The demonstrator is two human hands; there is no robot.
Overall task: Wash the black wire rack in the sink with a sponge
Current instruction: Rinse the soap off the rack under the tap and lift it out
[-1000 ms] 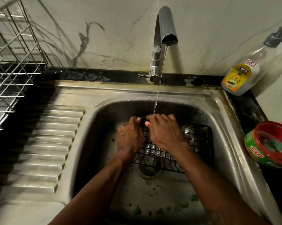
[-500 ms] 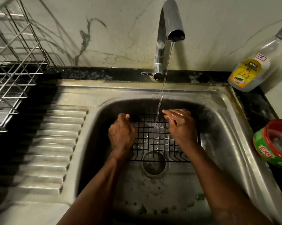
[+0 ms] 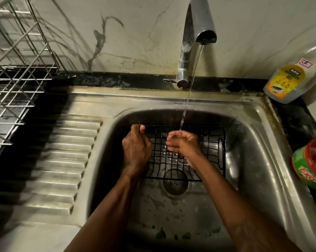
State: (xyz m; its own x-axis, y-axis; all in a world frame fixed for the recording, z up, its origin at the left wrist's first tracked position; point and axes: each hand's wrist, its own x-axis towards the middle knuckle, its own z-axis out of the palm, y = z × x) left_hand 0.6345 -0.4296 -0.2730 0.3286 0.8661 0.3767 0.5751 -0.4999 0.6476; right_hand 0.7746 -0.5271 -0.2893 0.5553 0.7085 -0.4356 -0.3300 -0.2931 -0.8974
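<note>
The black wire rack lies in the steel sink, over the drain and tipped up toward the back wall. My left hand grips the rack's far left corner, thumb hooked over the top wire. My right hand is over the middle of the rack under the running water, fingers loosely curled; it is blurred and I cannot tell whether it holds anything. No sponge is visible.
The tap runs a thin stream. A dish gel bottle and a red-and-green soap tub stand on the right counter. A metal dish rack stands at left beside the ribbed drainboard. Green bits lie on the sink floor.
The rack has been turned and shifted so it lies squarer over the drain. My right hand moved from the rack's right edge to its middle, under the water stream.
</note>
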